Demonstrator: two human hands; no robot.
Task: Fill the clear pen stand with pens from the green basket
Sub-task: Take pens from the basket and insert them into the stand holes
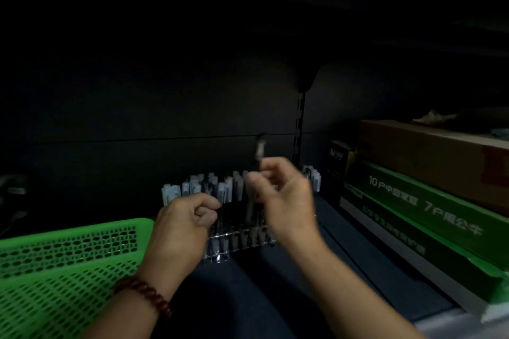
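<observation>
Pen (260, 150) in pinch of right hand (286, 195); grip of left hand (187, 217) unclear; green box (427, 209): "10", "7".

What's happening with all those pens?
A person is filling a clear pen stand on a dark shelf. The right hand pinches one pen upright over the stand, blurred by motion. The left hand is curled against the standing pens; whether it grips one is hard to tell. The stand already looks nearly full. The green basket sits at the left.
</observation>
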